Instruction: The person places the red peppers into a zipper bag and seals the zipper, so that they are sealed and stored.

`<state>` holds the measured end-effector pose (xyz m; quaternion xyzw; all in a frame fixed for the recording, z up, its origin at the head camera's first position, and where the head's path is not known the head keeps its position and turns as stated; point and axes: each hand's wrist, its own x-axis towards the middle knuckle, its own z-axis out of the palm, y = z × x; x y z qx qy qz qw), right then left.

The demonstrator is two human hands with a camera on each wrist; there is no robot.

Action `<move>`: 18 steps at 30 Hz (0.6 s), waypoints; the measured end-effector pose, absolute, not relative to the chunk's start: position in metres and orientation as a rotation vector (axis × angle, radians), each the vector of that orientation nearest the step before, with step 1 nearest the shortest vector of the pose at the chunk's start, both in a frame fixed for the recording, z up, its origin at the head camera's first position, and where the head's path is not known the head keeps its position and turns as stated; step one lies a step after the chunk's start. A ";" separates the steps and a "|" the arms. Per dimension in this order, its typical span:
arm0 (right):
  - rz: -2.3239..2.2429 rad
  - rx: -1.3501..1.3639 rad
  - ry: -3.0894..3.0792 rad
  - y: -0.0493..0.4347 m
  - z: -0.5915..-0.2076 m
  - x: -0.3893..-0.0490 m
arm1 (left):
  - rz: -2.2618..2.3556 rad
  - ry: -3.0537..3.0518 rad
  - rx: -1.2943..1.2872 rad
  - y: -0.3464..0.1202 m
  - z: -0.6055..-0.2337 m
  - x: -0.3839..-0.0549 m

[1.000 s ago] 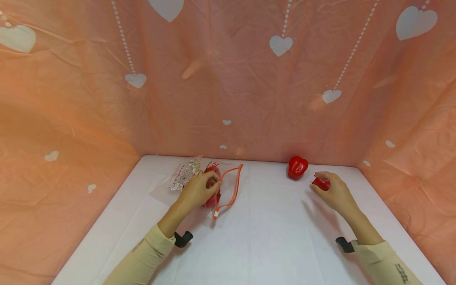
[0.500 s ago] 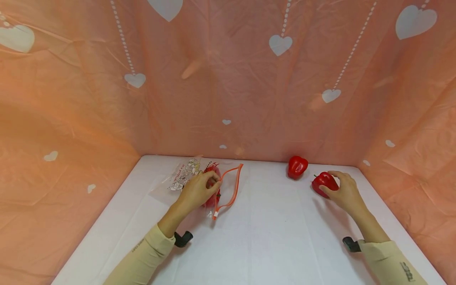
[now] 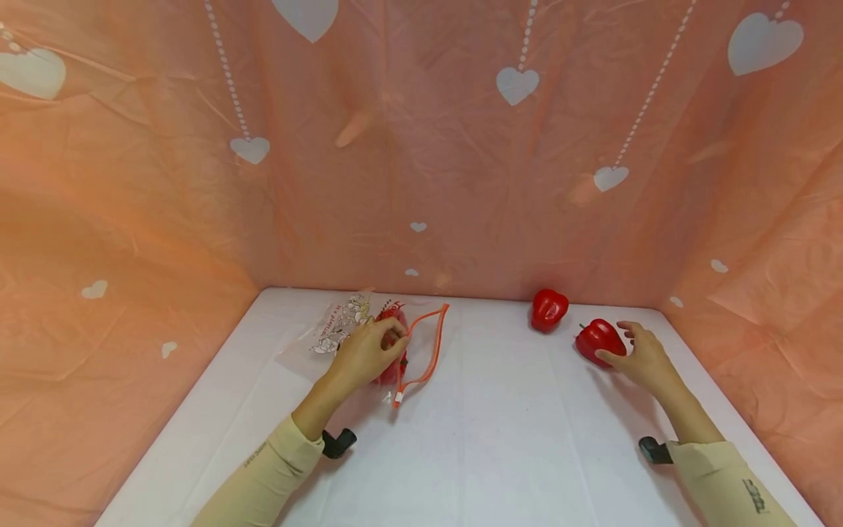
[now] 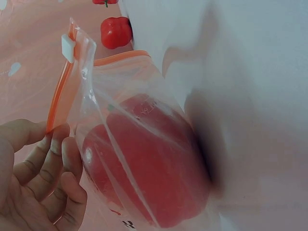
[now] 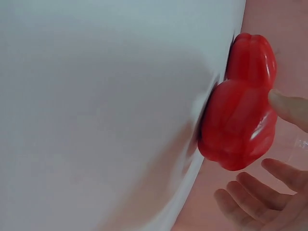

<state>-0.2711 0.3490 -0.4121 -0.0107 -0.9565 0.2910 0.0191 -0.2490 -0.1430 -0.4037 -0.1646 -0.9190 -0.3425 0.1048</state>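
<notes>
My left hand [image 3: 365, 353] pinches the orange rim of a clear zip bag [image 4: 60, 98] between thumb and fingers. The bag [image 3: 328, 333] lies at the left of the table, its mouth gaping towards the right. Through its plastic a red bell pepper [image 4: 144, 163] shows. On the right, my right hand [image 3: 648, 362] stands beside another red bell pepper [image 3: 598, 342], fingers spread apart from it. The thumb tip [image 5: 278, 101] overlaps this pepper's edge in the right wrist view. A third red bell pepper [image 3: 549, 309] sits further back, close to the rear edge.
The white table [image 3: 500, 432] is walled in at the back and sides by an orange curtain [image 3: 461, 183] with white hearts. A white slider [image 4: 68, 48] sits on the bag's rim. Black wrist mounts [image 3: 339, 443] show at both cuffs.
My right hand has loosened from the nearer pepper and drawn back to the right, its fingers spreading, so more of the pepper shows. The left hand and the bag have stayed put.
</notes>
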 end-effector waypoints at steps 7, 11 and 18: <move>0.962 -0.091 -3.024 0.354 -0.415 -0.275 | -1.020 -2.719 -0.467 -0.143 -0.403 -0.248; 0.996 -0.137 -3.053 0.356 -0.416 -0.278 | -1.020 -2.727 -0.465 -0.143 -0.402 -0.249; 1.003 -0.184 -3.104 0.358 -0.416 -0.282 | -1.022 -2.730 -0.460 -0.143 -0.403 -0.249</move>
